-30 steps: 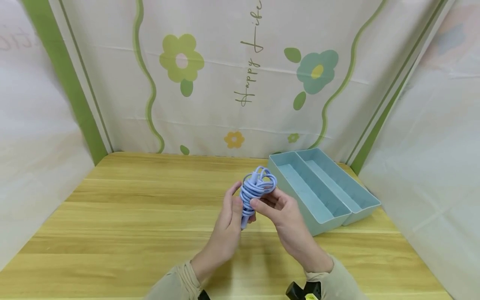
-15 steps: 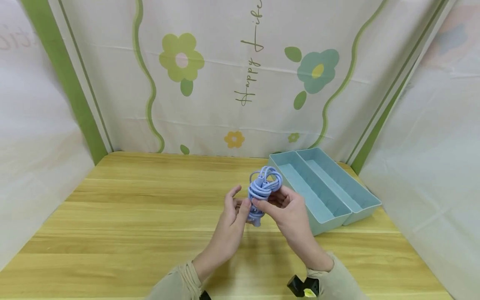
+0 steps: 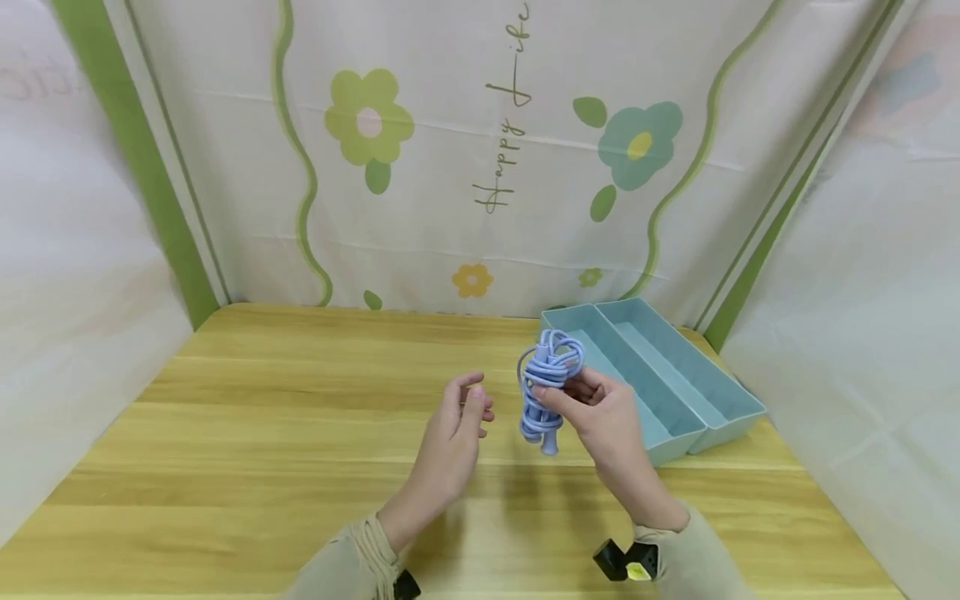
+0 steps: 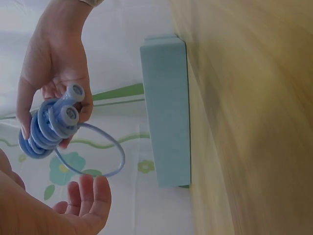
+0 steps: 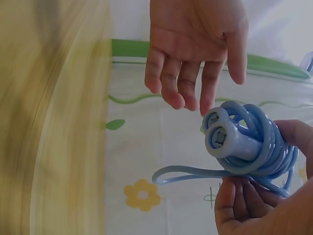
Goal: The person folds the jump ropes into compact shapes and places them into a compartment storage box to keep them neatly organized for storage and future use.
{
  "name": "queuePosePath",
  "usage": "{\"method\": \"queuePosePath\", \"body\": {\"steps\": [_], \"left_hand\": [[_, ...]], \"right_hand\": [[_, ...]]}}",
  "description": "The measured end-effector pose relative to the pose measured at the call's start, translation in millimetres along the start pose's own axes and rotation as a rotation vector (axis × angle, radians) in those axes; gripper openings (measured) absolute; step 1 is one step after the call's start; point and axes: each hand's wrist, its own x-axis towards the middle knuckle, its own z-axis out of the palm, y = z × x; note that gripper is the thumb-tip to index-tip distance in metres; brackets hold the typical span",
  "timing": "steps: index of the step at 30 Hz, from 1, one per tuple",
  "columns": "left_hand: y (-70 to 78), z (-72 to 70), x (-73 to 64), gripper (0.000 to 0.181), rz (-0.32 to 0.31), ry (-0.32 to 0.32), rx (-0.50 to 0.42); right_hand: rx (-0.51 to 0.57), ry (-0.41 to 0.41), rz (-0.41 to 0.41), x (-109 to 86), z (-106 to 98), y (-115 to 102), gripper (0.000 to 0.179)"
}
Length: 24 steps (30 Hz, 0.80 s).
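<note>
A light blue jump rope, its cord wound round its two handles, is held up over the table by my right hand. The thumb presses its near side and the fingers lie behind it. In the right wrist view both handle ends of the jump rope show, and a loose loop of cord sticks out. To the left, my left hand is apart from the rope, fingers relaxed and slightly bent. The left wrist view shows that left hand with nothing in it, below the dangling loop.
Two long pale blue bins stand side by side at the back right of the wooden table; the right hand and rope overlap the left one in the head view. A printed flower curtain closes off the back and sides.
The left hand has let go of the jump rope and drawn apart from it. The right hand has carried the rope to the right, towards the bins.
</note>
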Motion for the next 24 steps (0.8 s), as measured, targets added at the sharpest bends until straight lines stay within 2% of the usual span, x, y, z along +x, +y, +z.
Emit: {"method": "queuePosePath", "body": {"steps": [5, 11, 21, 24], "left_hand": [[-3.6, -6.2, 0.7, 0.045, -0.014, -0.011, 0.063], [-8.7, -17.1, 1.2, 0.045, -0.037, -0.018, 0.115], [-14.2, -44.0, 7.0, 0.044, 0.017, 0.022, 0.171], [-16.1, -52.1, 8.7, 0.046, 0.01, 0.039, 0.216]], "right_hand": [[0.001, -0.011, -0.006, 4.9, -12, 2, 0.037], [-0.03, -0.001, 0.034, 8.4, -27, -4, 0.037], [-0.058, 0.001, 0.085, 13.2, -51, -9, 0.036], [-0.054, 0.0, 0.099, 15.9, -59, -8, 0.034]]}}
